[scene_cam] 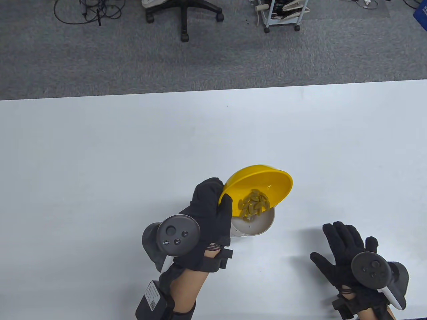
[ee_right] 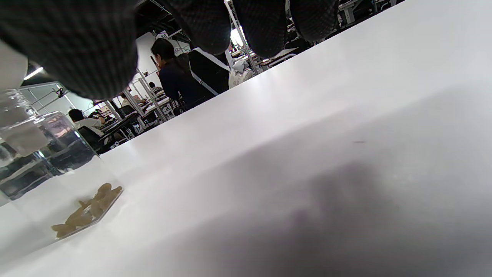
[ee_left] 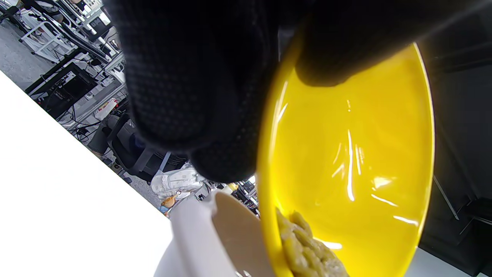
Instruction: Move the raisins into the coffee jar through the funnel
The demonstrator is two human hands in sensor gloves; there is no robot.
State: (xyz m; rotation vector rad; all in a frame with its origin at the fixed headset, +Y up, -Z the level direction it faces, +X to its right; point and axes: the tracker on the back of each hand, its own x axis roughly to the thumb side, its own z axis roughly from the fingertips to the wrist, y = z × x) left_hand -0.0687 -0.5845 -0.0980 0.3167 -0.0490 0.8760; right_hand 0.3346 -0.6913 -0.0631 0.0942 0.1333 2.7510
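My left hand (scene_cam: 208, 213) grips the near-left rim of a yellow bowl (scene_cam: 267, 181) and holds it tilted over a beige funnel (scene_cam: 255, 226). Golden raisins (scene_cam: 254, 204) bunch at the bowl's low edge above the funnel mouth. In the left wrist view the bowl (ee_left: 346, 154), the raisins (ee_left: 307, 252) and the funnel (ee_left: 230, 231) fill the frame. The right wrist view shows the clear glass jar (ee_right: 42, 154) at the left with several raisins (ee_right: 86, 213) on its bottom. My right hand (scene_cam: 343, 248) rests flat and empty on the table to the right of the funnel.
The white table (scene_cam: 100, 166) runs wide on all sides. Grey carpet, an office chair base (scene_cam: 183, 15) and a cart (scene_cam: 282, 15) lie beyond the far edge. People and desks show far behind in the right wrist view.
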